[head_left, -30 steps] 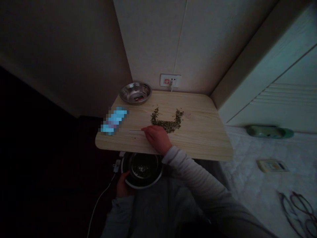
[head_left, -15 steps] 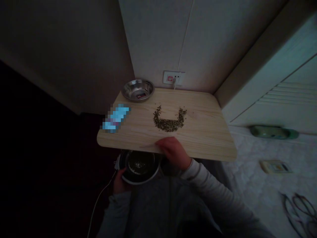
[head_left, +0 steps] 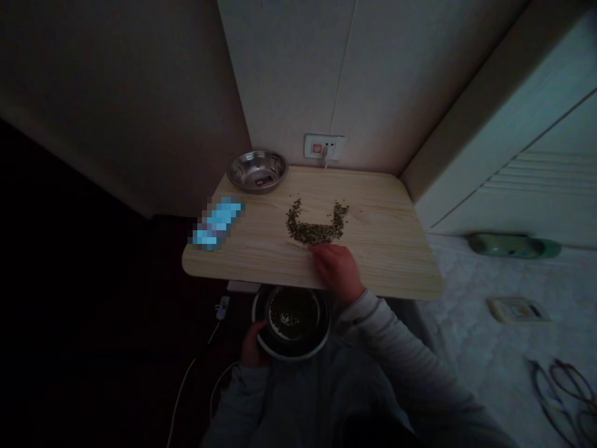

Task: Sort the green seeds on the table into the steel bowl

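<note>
My right hand is closed over the wooden tabletop, with its fingers pinched on a thin pale strip. That strip lies at the near side of small dark green grains, which look like mung beans. The grains are spread in a U shape, its two arms pointing to the wall. Below the table's near edge, my left hand grips the left rim of a round bowl with a pale edge. Inside it sits a dark mass of grains with a shiny patch. My left fingertips are hidden under the bowl.
A shiny steel bowl stands at the table's back left, near a pixelated bright blue object. Behind the table is a wall socket with a plug. A white cord hangs at left. On the quilted bedding lie a green object and cables.
My right hand has moved away from the near edge, bringing the strip up to the grains. My left hand has shifted right with the bowl, uncovering a small plug on the cord.
</note>
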Action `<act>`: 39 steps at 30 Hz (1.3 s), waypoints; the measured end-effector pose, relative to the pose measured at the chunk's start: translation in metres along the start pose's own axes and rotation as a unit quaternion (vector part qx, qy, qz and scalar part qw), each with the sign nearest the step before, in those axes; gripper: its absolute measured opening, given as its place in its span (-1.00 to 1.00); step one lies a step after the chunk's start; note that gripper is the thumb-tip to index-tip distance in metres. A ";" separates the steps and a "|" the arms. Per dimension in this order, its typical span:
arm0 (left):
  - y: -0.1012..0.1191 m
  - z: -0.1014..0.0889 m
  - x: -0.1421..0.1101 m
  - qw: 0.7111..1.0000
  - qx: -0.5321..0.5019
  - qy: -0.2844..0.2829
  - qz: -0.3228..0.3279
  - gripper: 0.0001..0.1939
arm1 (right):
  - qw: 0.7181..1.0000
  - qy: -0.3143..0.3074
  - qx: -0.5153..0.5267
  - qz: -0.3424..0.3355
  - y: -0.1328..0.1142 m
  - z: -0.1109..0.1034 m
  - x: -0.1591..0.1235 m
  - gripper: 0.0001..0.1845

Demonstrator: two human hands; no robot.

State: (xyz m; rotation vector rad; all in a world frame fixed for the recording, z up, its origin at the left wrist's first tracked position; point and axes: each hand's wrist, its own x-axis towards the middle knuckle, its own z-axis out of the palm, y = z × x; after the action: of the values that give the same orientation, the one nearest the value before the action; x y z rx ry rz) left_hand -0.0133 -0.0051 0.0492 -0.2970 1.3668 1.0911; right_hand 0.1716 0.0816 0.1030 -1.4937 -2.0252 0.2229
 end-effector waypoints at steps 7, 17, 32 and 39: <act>0.002 0.000 -0.002 1.000 -0.010 -0.006 0.006 -0.78 | 0.999 -0.014 -0.019 -0.031 -0.007 -0.005 -0.010 -0.73; 0.000 -0.001 -0.001 1.000 -0.003 -0.005 0.012 -0.76 | 0.997 -0.015 0.054 -0.058 -0.019 -0.016 -0.048 -0.75; -0.016 -0.003 0.006 0.997 0.065 -0.031 0.002 -0.79 | 0.957 0.086 0.225 0.160 0.064 -0.015 0.010 -0.70; -0.013 0.009 -0.002 0.997 0.074 -0.015 -0.004 -0.75 | 0.972 0.049 0.188 0.134 0.056 -0.016 0.006 -0.71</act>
State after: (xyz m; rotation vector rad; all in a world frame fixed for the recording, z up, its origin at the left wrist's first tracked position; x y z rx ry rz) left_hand 0.0026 -0.0059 0.0485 -0.1773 1.4098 0.9789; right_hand 0.2244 0.1037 0.0916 -1.4919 -1.5906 0.5969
